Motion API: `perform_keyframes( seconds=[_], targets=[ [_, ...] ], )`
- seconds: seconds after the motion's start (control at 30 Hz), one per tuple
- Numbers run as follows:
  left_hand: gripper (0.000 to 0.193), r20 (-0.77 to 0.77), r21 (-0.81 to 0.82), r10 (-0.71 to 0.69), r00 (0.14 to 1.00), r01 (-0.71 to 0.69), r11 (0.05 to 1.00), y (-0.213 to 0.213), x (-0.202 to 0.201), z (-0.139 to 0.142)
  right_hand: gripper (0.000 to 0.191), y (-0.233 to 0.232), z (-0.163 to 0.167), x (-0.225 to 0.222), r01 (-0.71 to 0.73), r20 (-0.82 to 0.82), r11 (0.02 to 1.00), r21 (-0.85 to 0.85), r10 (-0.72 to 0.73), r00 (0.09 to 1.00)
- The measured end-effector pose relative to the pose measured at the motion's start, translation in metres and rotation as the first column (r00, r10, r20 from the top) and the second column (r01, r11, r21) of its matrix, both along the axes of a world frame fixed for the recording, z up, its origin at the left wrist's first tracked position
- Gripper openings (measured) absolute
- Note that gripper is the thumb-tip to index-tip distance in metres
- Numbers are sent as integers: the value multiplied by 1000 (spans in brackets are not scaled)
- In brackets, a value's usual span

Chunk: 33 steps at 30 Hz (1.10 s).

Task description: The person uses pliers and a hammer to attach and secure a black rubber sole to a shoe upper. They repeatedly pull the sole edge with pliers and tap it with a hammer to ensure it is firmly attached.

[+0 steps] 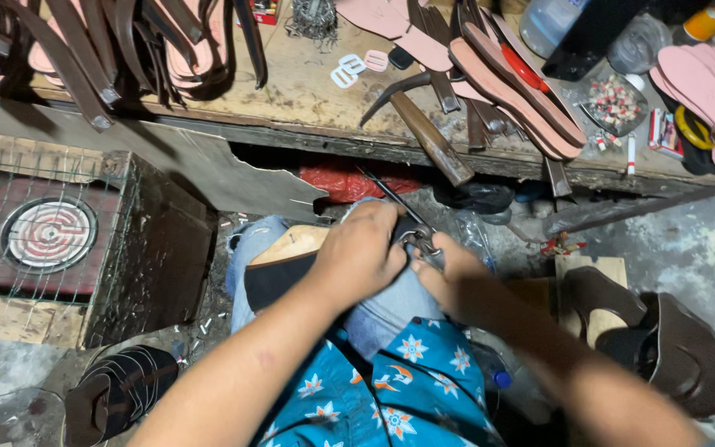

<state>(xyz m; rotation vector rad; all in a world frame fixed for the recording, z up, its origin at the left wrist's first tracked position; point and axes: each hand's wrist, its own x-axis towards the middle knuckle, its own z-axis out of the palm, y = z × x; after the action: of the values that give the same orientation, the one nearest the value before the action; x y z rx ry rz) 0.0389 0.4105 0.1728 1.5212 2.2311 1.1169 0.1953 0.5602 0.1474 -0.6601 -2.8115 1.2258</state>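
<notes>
Head view shows, mid-frame, the left hand (359,248) clamping a dark sandal (279,277) against the knee to steady it, while right hand (457,281) fingers pinch its metal buckle (420,242) below the workbench (308,91).

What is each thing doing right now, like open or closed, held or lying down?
Left hand: closed over the dark sandal piece on the knee.
Right hand: gripping metal pliers.
Wooden-handled hammer: lying untouched on the wooden bench.
Pink flat soles: stacked, leaning over the bench edge.
Clear plastic bottle: lying on its side.
Brown finished sandals: resting on the floor.
</notes>
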Motion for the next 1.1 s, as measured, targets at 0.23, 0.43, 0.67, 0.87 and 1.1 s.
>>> perform_keyframes(
  seconds=[0.23,0.43,0.67,0.87,1.1],
  targets=[
    [41,159,24,-39,987,36,999,16,-44,2,24,-18,-61,-39,288,-282,941,181,-231,931],
    [51,-72,145,-85,994,95,985,-14,-32,1,22,4,-45,-35,73,-364,997,-23,-76,928],
    [49,-55,150,13,998,-5,989,-25,-11,0,28,30,-15,-21,-151,112,970,-189,174,978],
    [49,-163,108,35,986,-17,994,-25,4,-1,50,8,13,-10,-127,192,992,-10,127,973],
    [50,-489,148,126,863,-60,987,-26,33,-9,52,-13,46,-2,-161,313,952,261,74,947]
  ],
)
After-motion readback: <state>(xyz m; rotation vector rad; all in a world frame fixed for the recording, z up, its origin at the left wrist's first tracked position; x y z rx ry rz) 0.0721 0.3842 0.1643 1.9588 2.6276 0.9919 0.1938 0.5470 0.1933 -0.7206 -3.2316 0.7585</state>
